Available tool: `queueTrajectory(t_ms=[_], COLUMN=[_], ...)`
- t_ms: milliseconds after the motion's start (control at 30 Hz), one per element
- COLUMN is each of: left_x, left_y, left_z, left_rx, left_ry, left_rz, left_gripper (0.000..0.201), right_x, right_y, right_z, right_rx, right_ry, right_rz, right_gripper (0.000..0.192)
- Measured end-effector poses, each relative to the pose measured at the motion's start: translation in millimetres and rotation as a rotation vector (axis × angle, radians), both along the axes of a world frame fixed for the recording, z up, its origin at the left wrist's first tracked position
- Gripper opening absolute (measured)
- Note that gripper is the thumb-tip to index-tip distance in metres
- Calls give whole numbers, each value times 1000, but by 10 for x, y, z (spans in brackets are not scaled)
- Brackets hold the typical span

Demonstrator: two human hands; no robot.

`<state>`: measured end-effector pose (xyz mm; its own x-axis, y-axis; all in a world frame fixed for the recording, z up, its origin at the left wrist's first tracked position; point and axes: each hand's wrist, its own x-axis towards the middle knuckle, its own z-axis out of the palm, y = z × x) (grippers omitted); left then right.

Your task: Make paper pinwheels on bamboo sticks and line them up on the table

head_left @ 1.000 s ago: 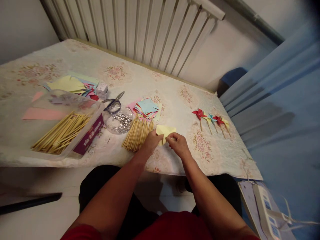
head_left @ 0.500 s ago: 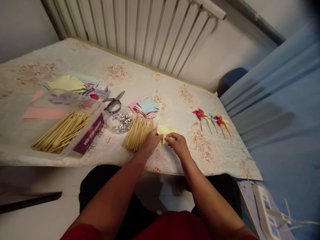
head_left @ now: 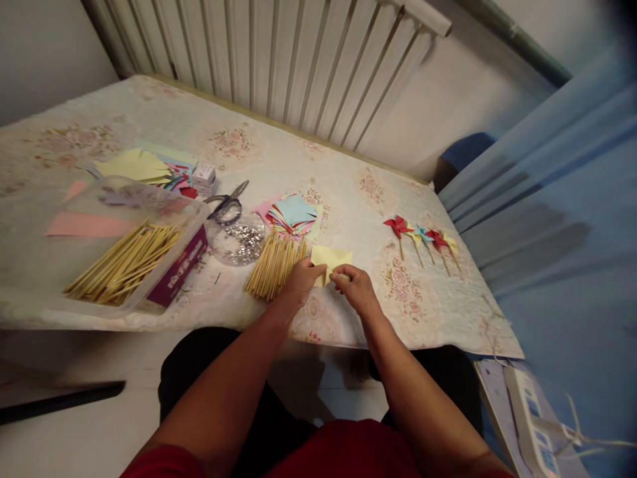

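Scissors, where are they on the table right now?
In the head view, the scissors lie left of centre on the table, just behind the clear dish of silver bits and left of the stack of coloured paper squares.

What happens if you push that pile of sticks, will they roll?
Probably. The sticks look thin, round and loose, so a nudge would likely scatter them. They seem light, and the cloth might slow them a little.

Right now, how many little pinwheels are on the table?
4, in a row on the table's right side: red pinwheel, yellow pinwheel, blue pinwheel, second red pinwheel. They overlap, so more may be hidden.
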<state>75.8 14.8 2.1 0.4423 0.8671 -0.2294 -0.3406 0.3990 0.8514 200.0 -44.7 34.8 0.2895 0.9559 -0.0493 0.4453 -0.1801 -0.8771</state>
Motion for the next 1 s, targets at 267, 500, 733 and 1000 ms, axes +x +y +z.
queueTrajectory(t_ms=[267, 500, 733, 1000], left_x=[5, -6, -22, -18], left_y=[1, -11, -19, -21], left_z=[-44, 30, 49, 55], left_rx=[-3, -47, -33, -31], left_ry=[-38, -43, -30, -10], left_rz=[-13, -20, -22, -15], left_gripper=[31, 34, 33, 28], right_x=[-27, -12, -3, 10], right_y=[61, 83, 88, 110], right_z=[-46, -58, -20, -40], right_rx=[-19, -48, -66, -78], right_ry=[-58, -70, -91, -89], right_rz=[-102, -96, -70, -85], right_gripper=[17, 18, 19, 18])
